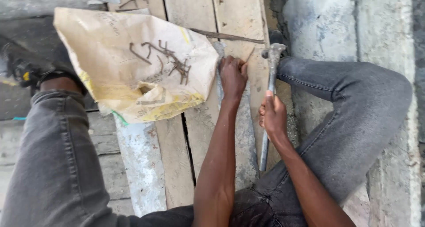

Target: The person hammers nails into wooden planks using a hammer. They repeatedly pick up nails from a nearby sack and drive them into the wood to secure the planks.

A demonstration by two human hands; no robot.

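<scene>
Two hands are seen in the head view, both near the middle of the frame. A thin rusty nail [249, 56] is pinched upright-slanted by the left hand [232, 75], fingers closed on it against a pale wooden plank [234, 14], so it is steadied for striking. A grey metal claw hammer [270, 90] is gripped mid-shaft by the right hand [272, 116], fingers wrapped tight, its head poised just right of the nail. At upper left, bent rusty nails [166, 59] are kept together on a crumpled tan paper sack [110, 41], within easy reach.
</scene>
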